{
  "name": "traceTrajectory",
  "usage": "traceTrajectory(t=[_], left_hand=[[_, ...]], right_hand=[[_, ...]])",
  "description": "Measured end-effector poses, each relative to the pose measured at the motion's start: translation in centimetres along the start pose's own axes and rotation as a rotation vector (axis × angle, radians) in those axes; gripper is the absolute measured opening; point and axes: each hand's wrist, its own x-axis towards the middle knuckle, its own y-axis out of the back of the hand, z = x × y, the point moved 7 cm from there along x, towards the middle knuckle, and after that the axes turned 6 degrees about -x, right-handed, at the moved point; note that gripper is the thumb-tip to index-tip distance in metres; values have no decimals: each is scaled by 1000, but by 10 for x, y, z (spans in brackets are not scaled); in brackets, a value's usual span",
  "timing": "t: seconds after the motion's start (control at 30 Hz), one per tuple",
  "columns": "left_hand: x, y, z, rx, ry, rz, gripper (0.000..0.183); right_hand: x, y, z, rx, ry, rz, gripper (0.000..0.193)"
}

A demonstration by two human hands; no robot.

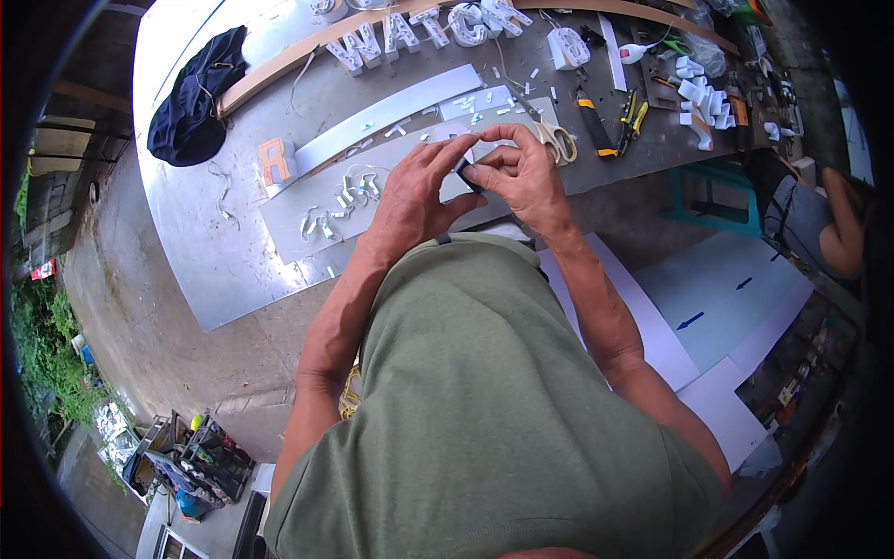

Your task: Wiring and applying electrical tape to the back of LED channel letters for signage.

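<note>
Above the near edge of the grey metal-topped table [233,256] in the head view, the right hand's [526,182] thumb and forefinger appear to pinch a small black object [463,174], the left hand's [419,191] thumb spread from its fingers; a loosened pinch could drop it among small white rectangular pieces [400,129]. Beyond, hollow white block letters [429,26] carry readable lettering; smaller labels are illegible.

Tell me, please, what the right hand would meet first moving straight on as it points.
Most likely the left hand, just ahead of the right hand, though their depth gap is unclear.
</note>
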Motion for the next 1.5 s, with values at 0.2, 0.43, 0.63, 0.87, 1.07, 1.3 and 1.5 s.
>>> traceTrajectory(t=[0.2, 0.43, 0.63, 0.87, 1.07, 1.3, 1.5], left_hand=[[-9, -11, -45, -944, 426, 119, 54], [-22, -12, -52, -1289, 285, 311, 43], [-22, -23, -41, -1143, 289, 336, 32], [-25, -39, -23, -896, 416, 233, 25], [-20, -42, -2, -431, 188, 131, 27], [-26, -41, 20, -359, 172, 225, 28], [-36, -50, 12, -346, 260, 345, 25]], right_hand=[[13, 29, -26, -113, 124, 25, 28], [6, 31, 0, 86, 12, -182, 41], [-2, 28, -10, -246, 97, -81, 33], [-2, 43, -14, -388, 232, -35, 17], [4, 52, -26, -489, 216, -176, 19], [-7, 44, -53, -540, 451, -311, 13], [-13, 36, -59, -596, 630, -287, 11]])
